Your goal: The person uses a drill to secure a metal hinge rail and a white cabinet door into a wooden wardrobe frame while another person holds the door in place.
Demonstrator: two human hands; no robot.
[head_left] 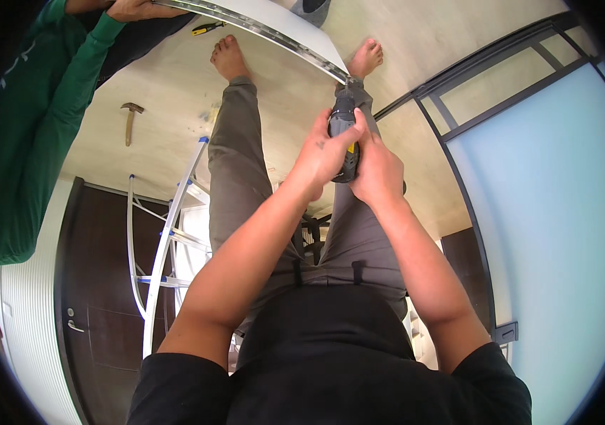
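A black and grey power drill (343, 106) is gripped in both my hands, its chuck pointing away from me. My left hand (320, 159) wraps its left side, with the thumb across the top. On the other side, my right hand (379, 170) closes round the body and hides most of the handle. The drill's tip meets or nearly meets the right end of a metal strip (267, 34) along the edge of a white panel (295, 32); contact is too small to make out. At the panel's left end, a co-worker's hand (139, 10) in a green sleeve (79, 113) holds the strip.
A hammer (129, 124) and a yellow-and-black hand tool (209, 28) lie on the floor to the left. An aluminium ladder (163, 248) stands beside my left leg, before a dark door (104, 283). A black-framed, pale blue panel (529, 177) rises at right.
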